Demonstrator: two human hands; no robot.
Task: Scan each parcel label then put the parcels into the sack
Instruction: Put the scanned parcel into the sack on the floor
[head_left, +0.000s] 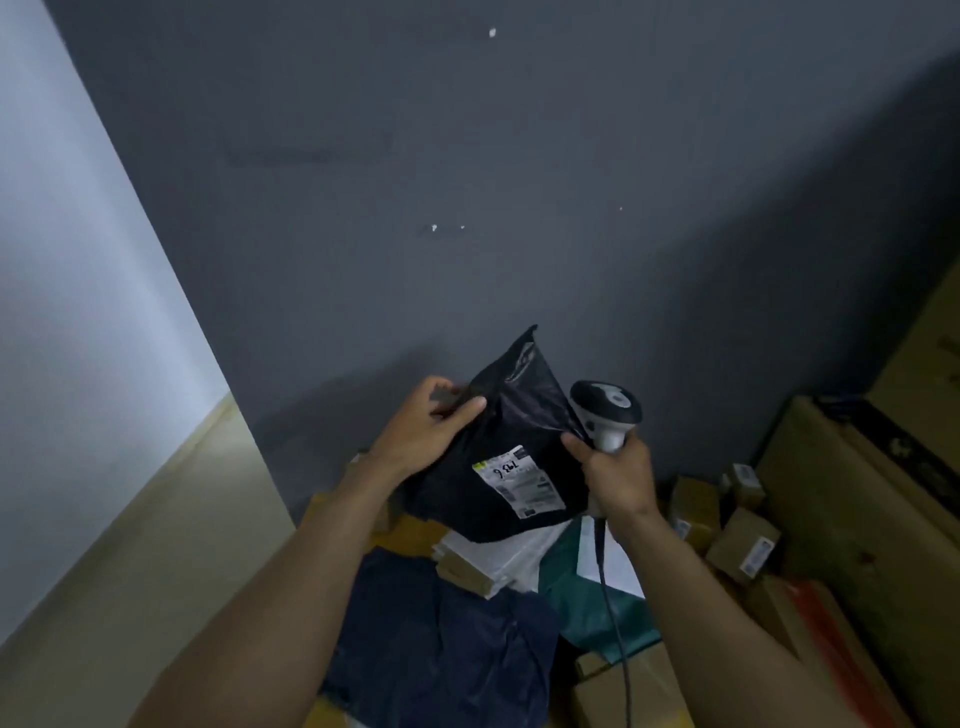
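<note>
The black parcel (498, 415), a glossy plastic mailer, is held up in front of a grey wall (467, 182), and its lower edge hides part of the heap of post below it. The left hand (421, 431) pinches the parcel's upper left edge, thumb on the front; the other fingers are hidden behind the plastic. To the parcel's right, the right hand (615, 473) is curled round the handle of a white and black scanner (605, 410). The scanner's head sits just beside the parcel's right edge, and its window cannot be seen. Its cable (610, 597) hangs down below the parcel and is cut off by the frame.

On the parcel's lower front is a white label (519, 480). It carries handwritten digits that seem to read "7936"; the printed lines and barcode are too blurred to read.

Below the parcel lie white envelopes (498, 558), a dark blue bag (441, 634) and a teal bag (587, 597). Whether either is the sack is hard to tell. Below and to the right of the parcel are small cardboard boxes (743, 540) with unreadable stickers. Beyond them stands a large carton (857, 493), partly out of frame.
</note>
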